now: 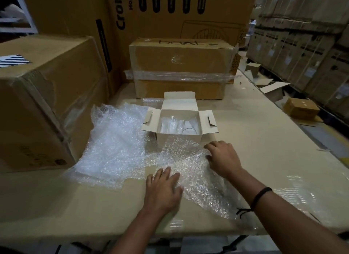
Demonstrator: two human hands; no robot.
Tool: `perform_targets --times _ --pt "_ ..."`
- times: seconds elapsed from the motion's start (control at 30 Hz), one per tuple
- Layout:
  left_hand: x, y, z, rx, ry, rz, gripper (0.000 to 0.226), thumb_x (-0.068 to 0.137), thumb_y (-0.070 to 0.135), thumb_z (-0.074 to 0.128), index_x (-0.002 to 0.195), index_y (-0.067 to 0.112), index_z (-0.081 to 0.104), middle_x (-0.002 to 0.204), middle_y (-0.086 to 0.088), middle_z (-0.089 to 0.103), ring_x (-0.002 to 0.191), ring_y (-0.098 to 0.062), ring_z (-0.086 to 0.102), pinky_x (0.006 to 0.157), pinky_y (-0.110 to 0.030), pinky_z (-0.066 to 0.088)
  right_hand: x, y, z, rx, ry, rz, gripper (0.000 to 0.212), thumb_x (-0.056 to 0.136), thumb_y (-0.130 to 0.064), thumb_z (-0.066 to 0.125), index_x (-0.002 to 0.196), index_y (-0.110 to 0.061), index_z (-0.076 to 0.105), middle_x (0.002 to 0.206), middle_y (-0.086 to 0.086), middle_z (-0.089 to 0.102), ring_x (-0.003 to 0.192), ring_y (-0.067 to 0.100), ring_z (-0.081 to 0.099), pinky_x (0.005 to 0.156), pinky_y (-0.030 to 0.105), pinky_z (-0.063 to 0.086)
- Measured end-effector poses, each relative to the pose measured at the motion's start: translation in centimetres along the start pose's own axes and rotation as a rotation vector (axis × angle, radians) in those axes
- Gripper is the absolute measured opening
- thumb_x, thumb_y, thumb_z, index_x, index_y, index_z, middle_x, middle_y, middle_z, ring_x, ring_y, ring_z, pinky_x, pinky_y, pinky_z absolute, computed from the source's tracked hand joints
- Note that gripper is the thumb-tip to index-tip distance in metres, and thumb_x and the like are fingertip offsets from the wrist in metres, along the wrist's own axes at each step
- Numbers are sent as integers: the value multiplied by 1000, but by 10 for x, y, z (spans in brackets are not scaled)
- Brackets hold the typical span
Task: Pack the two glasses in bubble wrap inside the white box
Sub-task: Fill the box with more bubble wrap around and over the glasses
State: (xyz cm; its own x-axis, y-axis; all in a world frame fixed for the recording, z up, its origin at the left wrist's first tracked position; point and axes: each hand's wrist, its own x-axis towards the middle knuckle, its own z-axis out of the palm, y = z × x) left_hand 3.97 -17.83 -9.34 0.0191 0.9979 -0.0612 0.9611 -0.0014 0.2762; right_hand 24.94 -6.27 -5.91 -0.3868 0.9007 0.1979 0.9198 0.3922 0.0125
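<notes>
Before the white box (179,140): glasses (188,129) inside, seemingly bare. Left hand (164,189) flat on bubble wrap (185,159); right hand (222,155) pinches its edge. Wrapping all remains.

The tall carton (170,25) beyond the surface's far edge reads "Crom", cut off, with "Home" beside it. The taped box (181,64) at that edge shows "boAt" on top.
</notes>
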Motion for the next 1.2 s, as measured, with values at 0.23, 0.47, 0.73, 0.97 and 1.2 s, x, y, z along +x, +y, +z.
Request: perform_targets --times 0.23,0.47,0.73,0.97,1.2 --pt "-7 -7 -6 -22 288 -353 65 86 66 41 140 31 45 141 0 45 127 -24 35 102 -42 24 -22 -20 36 182 -398 -144 68 98 -62 21 156 -30 8 163 -3 -2 150 18 -5 120 44 -3" --pt "0 -6 -6 -76 291 -460 31 83 51 59 109 34 64 116 4 56 110 -22 42 89 -37 26 -27 -18 43 228 -346 -134 72 92 -68 7 155 -32 6 162 -6 -5 149 14 -9 121 42 -6" --pt "6 -5 -16 -892 602 -233 18 94 7 57 92 23 65 84 8 69 79 -7 65 67 -26 52 1 -11 8 822 68 343 36 86 -16 70 121 -18 65 117 0 68 91 11 58 83 24 44" --pt "17 -15 -35 -760 767 88 39 83 -9 52 94 23 69 92 16 65 90 5 60 79 -16 50 34 -14 -15 1170 84 484 15 87 -24 71 80 -13 64 67 0 60 50 10 52 49 22 40" --pt "9 -20 -20 -686 794 254 46 73 -14 46 94 19 71 94 11 68 92 -7 63 77 -31 54 41 -25 -19 858 -550 388 14 85 -10 68 77 -16 58 63 7 55 39 14 41 41 22 31"
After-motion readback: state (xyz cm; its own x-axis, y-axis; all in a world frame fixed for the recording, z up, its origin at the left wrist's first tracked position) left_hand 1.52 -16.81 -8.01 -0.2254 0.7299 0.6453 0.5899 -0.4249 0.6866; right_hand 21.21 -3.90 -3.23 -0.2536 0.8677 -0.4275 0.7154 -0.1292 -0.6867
